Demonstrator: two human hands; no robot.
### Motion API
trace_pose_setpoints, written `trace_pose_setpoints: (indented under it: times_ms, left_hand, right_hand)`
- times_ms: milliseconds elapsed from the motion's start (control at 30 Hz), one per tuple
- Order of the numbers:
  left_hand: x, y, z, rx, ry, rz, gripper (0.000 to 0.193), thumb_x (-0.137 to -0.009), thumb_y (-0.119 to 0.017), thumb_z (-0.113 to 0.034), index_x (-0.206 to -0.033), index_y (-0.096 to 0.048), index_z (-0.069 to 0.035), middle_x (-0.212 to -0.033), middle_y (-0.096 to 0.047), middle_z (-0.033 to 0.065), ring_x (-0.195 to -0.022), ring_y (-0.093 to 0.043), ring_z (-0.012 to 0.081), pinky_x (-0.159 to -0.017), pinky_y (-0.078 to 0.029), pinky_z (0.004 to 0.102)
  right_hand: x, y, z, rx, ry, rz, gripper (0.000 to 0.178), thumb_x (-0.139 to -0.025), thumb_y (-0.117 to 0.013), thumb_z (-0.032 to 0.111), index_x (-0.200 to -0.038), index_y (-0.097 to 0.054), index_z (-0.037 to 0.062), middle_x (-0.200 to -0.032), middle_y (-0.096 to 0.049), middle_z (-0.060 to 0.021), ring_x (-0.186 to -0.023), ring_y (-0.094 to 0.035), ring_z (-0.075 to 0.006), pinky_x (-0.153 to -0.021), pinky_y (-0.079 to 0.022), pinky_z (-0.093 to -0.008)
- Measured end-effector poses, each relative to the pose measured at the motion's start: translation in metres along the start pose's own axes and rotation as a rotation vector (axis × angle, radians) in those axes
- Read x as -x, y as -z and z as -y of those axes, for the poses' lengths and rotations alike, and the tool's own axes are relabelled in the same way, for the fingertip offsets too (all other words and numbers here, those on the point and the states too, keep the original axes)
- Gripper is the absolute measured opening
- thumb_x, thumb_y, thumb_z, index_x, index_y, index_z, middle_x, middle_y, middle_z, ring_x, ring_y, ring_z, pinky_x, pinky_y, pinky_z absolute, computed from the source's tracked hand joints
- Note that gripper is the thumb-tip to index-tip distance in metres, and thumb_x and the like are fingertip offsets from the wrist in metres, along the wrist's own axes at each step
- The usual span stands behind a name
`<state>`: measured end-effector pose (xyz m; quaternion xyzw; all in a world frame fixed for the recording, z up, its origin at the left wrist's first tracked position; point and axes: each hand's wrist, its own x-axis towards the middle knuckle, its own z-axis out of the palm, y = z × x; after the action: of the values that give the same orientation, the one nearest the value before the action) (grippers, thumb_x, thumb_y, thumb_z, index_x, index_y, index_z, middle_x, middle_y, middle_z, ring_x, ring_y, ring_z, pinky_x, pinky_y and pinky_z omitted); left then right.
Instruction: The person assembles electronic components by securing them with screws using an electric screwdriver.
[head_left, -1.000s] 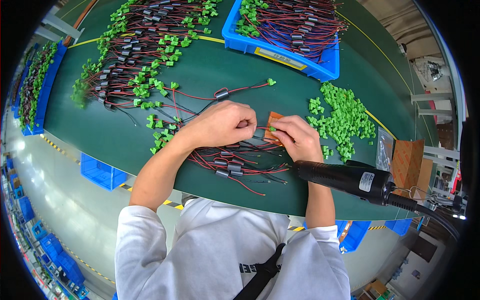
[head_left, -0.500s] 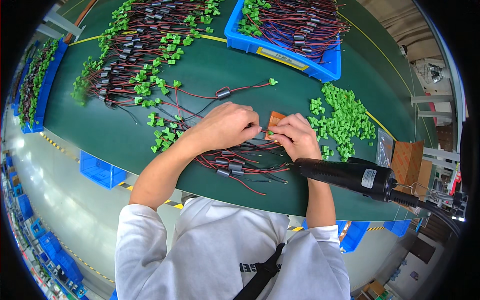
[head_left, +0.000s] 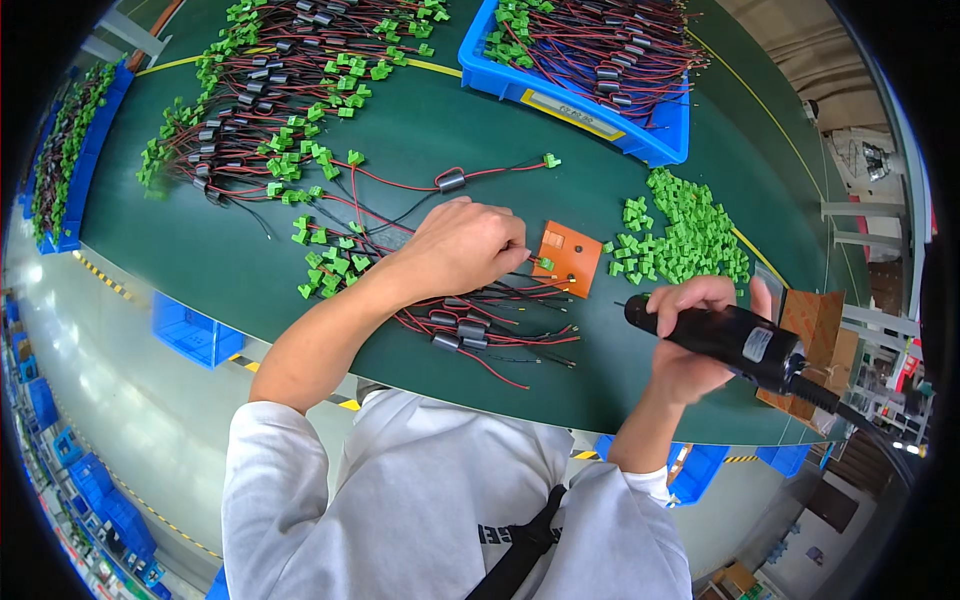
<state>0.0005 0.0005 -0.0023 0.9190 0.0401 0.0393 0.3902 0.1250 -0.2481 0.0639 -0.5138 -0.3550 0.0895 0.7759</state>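
Note:
My right hand (head_left: 690,360) is wrapped around a black corded electric screwdriver (head_left: 770,355), whose tip points left toward a small orange fixture block (head_left: 585,262). At the left side of that block my left hand (head_left: 465,245) has its fingers pinched on a wire. A green terminal connector (head_left: 545,264) sits on the block beside the fingertips. The pinched part of the wire is mostly hidden by the hand. Just below lie several red and black wires with dark ferrite cores (head_left: 470,331), their ends close to the block.
A heap of loose green connectors (head_left: 695,235) lies to the right. Wired assemblies (head_left: 260,110) cover the far left of the green table (head_left: 480,385). A blue bin (head_left: 640,146) of wires stands at the back, with a cardboard box (head_left: 812,325) near the right edge.
My right hand has left the connector, moved right and taken hold of the electric screwdriver. The orange block is now uncovered. My left hand stays by it, almost unmoved.

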Motion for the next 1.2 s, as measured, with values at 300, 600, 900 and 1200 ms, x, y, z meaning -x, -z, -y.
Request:
trace_pose_setpoints:
  times_ms: [300,600,900,1200]
  left_hand:
    - [0.001,-0.006,-0.001,-0.05,-0.04,-0.032,0.016,-0.094,-0.073,-0.021,-0.093,-0.075,-0.006,-0.089,-0.073,0.0106,-0.083,-0.069,0.0363,-0.075,-0.051,0.0474]
    - [0.001,-0.006,0.0,-0.081,-0.049,-0.035,0.014,-0.093,-0.073,-0.021,-0.092,-0.074,-0.007,-0.088,-0.075,0.0099,-0.085,-0.071,0.0343,-0.076,-0.05,0.0459]
    - [0.001,-0.008,0.002,-0.071,-0.052,-0.043,0.014,-0.093,-0.073,-0.021,-0.092,-0.074,-0.008,-0.088,-0.075,0.0094,-0.084,-0.07,0.0343,-0.076,-0.049,0.0457]
    - [0.001,-0.007,0.001,-0.07,-0.061,-0.038,0.014,-0.093,-0.073,-0.021,-0.092,-0.074,-0.007,-0.088,-0.074,0.009,-0.084,-0.069,0.0342,-0.077,-0.049,0.045]
  right_hand:
    - [-0.022,-0.04,-0.035,-0.112,0.096,0.048,0.049,-0.1,-0.066,0.004,-0.143,-0.042,0.0054,-0.079,-0.057,-0.0082,-0.056,-0.051,-0.015,-0.054,-0.049,-0.035]
    - [-0.024,-0.064,-0.049,-0.202,0.036,0.003,0.032,-0.101,-0.064,0.0,-0.124,-0.045,0.0082,-0.074,-0.053,-0.0071,-0.051,-0.047,-0.0133,-0.047,-0.046,-0.0327]
    - [-0.023,-0.068,-0.051,-0.179,0.033,-0.003,0.031,-0.101,-0.065,-0.001,-0.121,-0.044,0.0086,-0.073,-0.052,-0.0072,-0.051,-0.047,-0.0136,-0.046,-0.045,-0.0331]
    - [-0.021,-0.075,-0.052,-0.126,0.026,0.013,0.033,-0.098,-0.069,-0.002,-0.115,-0.042,0.0076,-0.071,-0.053,-0.0067,-0.049,-0.049,-0.0142,-0.045,-0.043,-0.0325]
